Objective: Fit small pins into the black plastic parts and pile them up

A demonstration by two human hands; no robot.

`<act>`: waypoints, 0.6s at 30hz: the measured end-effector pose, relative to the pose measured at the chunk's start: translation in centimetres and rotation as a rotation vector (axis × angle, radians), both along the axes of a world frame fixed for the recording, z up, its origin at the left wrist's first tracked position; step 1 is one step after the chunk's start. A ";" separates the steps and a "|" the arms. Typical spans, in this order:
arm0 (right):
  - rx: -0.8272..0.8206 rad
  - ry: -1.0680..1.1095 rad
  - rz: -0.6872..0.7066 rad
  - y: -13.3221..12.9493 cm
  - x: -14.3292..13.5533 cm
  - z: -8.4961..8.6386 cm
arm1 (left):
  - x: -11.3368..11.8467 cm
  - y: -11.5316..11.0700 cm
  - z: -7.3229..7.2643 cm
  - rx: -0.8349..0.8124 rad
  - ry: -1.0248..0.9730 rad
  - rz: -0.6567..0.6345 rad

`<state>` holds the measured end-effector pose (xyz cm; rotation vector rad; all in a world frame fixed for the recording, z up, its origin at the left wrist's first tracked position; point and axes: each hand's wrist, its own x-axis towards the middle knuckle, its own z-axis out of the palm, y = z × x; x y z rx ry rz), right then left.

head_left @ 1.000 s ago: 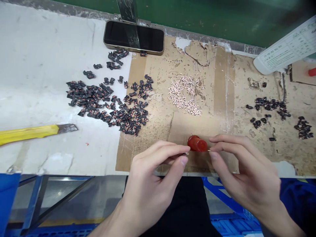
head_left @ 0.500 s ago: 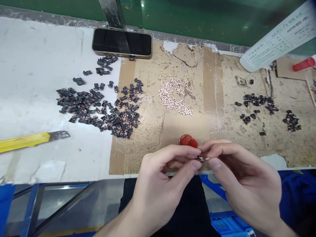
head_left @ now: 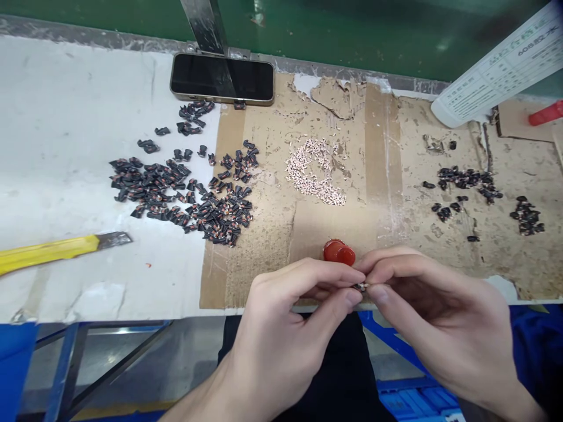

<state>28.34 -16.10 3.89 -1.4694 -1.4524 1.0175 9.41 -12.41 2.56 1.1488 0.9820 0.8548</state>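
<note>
Dark part (head_left: 359,288), small and largely covered by fingers, was held above the near edge of the bench (head_left: 171,290), in front of the person's body. The left hand (head_left: 285,322) had its grip closed on this part, thumb below and forefinger above. The right hand (head_left: 444,319) met it from the other side, its grip pinched on a tiny pale piece (head_left: 368,285) whose end lay at the dark part; whether the one had entered the other could not be told. Just beyond the fingertips, a red cup (head_left: 339,252) lay tilted on a cardboard sheet (head_left: 259,272), partly hidden by the hands. To the left, a yellow-handled knife (head_left: 48,251) rested with its blade pointing toward the cardboard. Farther back, a heap of black pieces (head_left: 224,220) spread across white surface and cardboard alike. To its right, a pile of pale grains (head_left: 314,186) formed a rough ring, and small dark clusters (head_left: 468,177) occupied the right-hand side. At the rear, a phone (head_left: 222,78) lay at the foot of a metal post (head_left: 204,26), and a white bottle (head_left: 497,73) leaned at upper right, before a green panel (head_left: 352,41).
</note>
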 end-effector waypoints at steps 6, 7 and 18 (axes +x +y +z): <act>0.017 -0.030 0.024 0.7 -0.2 0.3 | -0.3 0.6 0.6 0.068 0.033 -0.039; 0.020 -0.032 0.022 0.8 -0.2 0.3 | -0.3 0.6 0.7 0.060 0.023 -0.035; -0.014 -0.042 -0.113 -1.7 1.7 -2.3 | 0.5 0.1 -0.1 -0.345 -0.176 -0.016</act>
